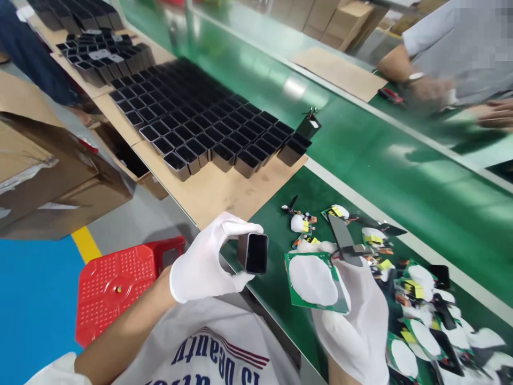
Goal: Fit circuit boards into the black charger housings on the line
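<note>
My left hand (206,262), in a white glove, grips a black rectangular housing (257,253) between thumb and fingers. The housing's hollow open end faces right. In my gloved right hand (352,310) is a green circuit board (296,297) with a large white round patch on its face. A flat dark grey plate (343,238) sticks up beside the board, seemingly joined to it by a short wire. The housing and the board are apart, both over the table's near edge. Behind my right hand lie more boards (427,337) with white patches and yellow parts.
Rows of black housings (192,117) stand on cardboard (224,192) at the far left. One housing with wires (308,125) stands on the green conveyor (401,155). A red stool (116,289) and cardboard boxes (48,176) are on the left. A co-worker's hands (436,96) are blurred across the line.
</note>
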{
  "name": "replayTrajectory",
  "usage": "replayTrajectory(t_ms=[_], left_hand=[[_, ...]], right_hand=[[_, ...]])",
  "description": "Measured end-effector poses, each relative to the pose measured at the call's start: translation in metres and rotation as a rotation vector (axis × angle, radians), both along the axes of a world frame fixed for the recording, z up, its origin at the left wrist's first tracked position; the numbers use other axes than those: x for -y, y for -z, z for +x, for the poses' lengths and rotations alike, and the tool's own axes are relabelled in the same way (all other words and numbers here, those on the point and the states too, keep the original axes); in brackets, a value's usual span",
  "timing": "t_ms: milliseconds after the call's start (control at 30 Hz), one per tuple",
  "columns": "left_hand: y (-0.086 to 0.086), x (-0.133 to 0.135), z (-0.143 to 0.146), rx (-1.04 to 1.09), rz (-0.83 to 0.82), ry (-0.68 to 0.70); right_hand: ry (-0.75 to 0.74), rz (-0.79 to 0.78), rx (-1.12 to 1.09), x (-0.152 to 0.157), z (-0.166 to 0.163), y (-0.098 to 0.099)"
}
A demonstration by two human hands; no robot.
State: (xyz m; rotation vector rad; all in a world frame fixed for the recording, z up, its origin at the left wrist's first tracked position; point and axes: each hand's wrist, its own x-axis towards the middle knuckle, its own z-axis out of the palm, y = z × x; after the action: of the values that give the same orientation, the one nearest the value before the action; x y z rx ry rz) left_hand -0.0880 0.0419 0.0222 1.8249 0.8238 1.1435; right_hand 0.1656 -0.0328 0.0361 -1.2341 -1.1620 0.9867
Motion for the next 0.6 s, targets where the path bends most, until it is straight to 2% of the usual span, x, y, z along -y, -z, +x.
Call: replayTrajectory(t_ms=[100, 200, 233, 300, 367, 433, 500, 600], left_hand=[[-0.004, 0.006, -0.001, -0.002, -0.007, 0.026], [-0.002, 0.011, 0.009, 0.127, -0.075, 0.01], [0.001, 0.012, 0.014, 0.184, -0.091, -0.037], [0.007, 0.015, 0.027, 0.241, -0.102, -0.221], [0.012, 0.018, 0.039, 0.184, -0.06, -0.449], [0.016, 0.021, 0.049, 0.062, 0.03, -0.618], [0.018, 0.023, 0.056, -0.018, 0.117, -0.684], [0.019, 0.028, 0.062, -0.006, 0.137, -0.664]], right_hand=[[-0.09, -0.039, -0.035, -0.001, -0.006, -0.005], [-0.121, -0.021, -0.037, -0.006, -0.013, -0.009], [-0.129, -0.013, -0.036, -0.007, -0.016, -0.01], [-0.142, -0.007, -0.039, -0.011, -0.023, -0.011], [-0.126, 0.0, -0.041, -0.013, -0.029, -0.011], [-0.081, 0.023, -0.037, -0.014, -0.032, -0.011], [-0.039, 0.035, -0.031, -0.013, -0.032, -0.009], [-0.017, 0.023, 0.064, -0.01, -0.027, -0.008]])
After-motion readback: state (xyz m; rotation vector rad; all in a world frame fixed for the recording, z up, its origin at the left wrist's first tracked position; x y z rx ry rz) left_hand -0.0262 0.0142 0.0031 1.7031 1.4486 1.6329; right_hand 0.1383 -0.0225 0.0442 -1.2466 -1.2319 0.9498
